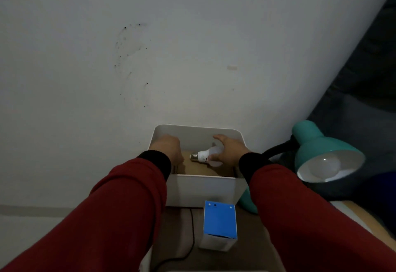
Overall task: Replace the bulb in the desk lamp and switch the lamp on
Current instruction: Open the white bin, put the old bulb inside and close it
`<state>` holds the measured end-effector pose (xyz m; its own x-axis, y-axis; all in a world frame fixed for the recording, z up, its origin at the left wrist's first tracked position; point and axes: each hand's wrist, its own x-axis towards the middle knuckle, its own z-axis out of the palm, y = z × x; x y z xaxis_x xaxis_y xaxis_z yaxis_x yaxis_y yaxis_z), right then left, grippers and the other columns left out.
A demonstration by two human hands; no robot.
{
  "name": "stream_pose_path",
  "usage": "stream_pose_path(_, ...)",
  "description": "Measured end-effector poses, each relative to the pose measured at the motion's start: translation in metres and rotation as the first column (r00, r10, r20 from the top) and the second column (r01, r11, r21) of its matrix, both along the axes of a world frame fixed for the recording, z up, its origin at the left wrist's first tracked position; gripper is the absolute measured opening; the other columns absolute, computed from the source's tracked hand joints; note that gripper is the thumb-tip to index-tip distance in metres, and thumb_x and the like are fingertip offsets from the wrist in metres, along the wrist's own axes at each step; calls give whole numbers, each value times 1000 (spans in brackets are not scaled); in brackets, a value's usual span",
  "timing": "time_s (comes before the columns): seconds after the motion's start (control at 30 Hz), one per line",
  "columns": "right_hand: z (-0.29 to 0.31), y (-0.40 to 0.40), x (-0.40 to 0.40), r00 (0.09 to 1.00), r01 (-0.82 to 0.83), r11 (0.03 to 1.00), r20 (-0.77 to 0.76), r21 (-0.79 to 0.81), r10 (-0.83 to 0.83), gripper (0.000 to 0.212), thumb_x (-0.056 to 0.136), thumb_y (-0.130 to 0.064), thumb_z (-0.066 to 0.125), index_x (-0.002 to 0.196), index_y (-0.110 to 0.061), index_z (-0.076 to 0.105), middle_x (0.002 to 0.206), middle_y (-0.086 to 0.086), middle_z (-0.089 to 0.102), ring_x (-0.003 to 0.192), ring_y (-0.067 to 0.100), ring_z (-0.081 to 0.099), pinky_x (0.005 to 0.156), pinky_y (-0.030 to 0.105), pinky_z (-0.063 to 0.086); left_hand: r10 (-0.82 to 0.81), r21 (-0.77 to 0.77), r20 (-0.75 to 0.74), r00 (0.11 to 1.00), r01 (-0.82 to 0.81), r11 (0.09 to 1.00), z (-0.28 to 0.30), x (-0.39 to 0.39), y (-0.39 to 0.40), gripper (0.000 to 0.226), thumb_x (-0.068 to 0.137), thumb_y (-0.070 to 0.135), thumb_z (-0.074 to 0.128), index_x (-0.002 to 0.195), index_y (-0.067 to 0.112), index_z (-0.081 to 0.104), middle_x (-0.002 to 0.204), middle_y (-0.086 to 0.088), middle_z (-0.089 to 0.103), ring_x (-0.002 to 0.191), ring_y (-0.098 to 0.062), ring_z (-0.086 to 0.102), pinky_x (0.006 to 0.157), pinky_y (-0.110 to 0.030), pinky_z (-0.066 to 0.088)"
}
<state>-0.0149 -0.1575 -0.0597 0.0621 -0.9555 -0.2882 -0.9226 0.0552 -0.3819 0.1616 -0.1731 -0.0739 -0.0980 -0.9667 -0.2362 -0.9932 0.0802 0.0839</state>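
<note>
A white bulb [204,156] with a metal screw base pointing left lies inside a white bin [201,188] against the wall. My right hand [230,148] grips its round glass end. My left hand [168,147] reaches into the left side of the bin with fingers curled downward; whether it holds anything is hidden. To the right stands a teal desk lamp [317,143] on a black gooseneck, shade tilted toward me, with a white bulb [324,165] seated in it and unlit.
A blue-and-white bulb box [220,224] stands on the wooden surface in front of the bin. A black cord [191,239] runs along the surface at its left. The wall rises directly behind the bin. Dark fabric lies at the right.
</note>
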Motion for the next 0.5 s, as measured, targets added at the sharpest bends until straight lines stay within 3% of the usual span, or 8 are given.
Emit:
stream_pose_path(0.2, 40, 21, 3, 936, -113, 992, -331, 49, 123, 55, 86, -31, 64, 134, -9, 50, 138, 12, 52, 127, 27, 50, 105, 33, 43, -2, -33, 5, 1000, 2, 999, 27, 0, 20, 48, 86, 33, 58, 127, 10, 52, 136, -10, 49, 127, -26, 47, 105, -34, 43)
stream_pose_path(0.5, 82, 95, -5, 883, -179, 982, -449, -56, 136, 45, 88, -26, 61, 130, -10, 54, 133, 14, 55, 121, 28, 55, 97, 33, 47, 46, -114, 2, 999, -45, 992, 66, 9, 91, 44, 88, 27, 56, 128, 8, 51, 135, -14, 45, 118, -26, 54, 94, -31, 47)
